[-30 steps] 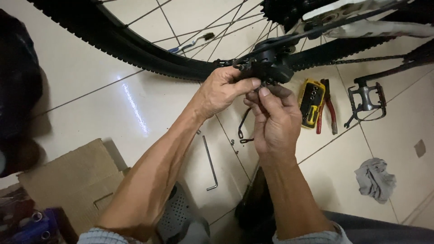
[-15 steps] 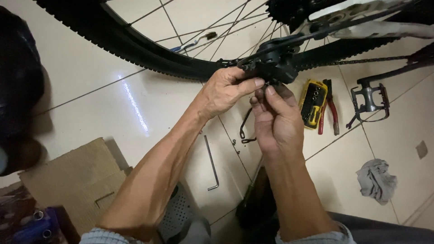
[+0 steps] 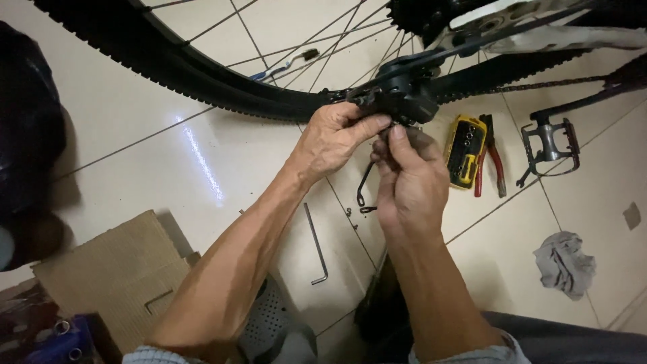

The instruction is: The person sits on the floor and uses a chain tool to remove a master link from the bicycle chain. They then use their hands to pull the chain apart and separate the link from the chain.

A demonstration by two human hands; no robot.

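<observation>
Hands, left [image 3: 331,138] and right [image 3: 406,176], pinch the black derailleur [image 3: 397,98].

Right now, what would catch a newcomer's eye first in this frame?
Both hands meet at centre frame: the left hand and right hand pinch the black derailleur under the bicycle wheel, which sweeps across the top. To their right on the tiled floor lie a yellow bit case, red-handled pliers and a pedal; a hex key lies between the forearms.
</observation>
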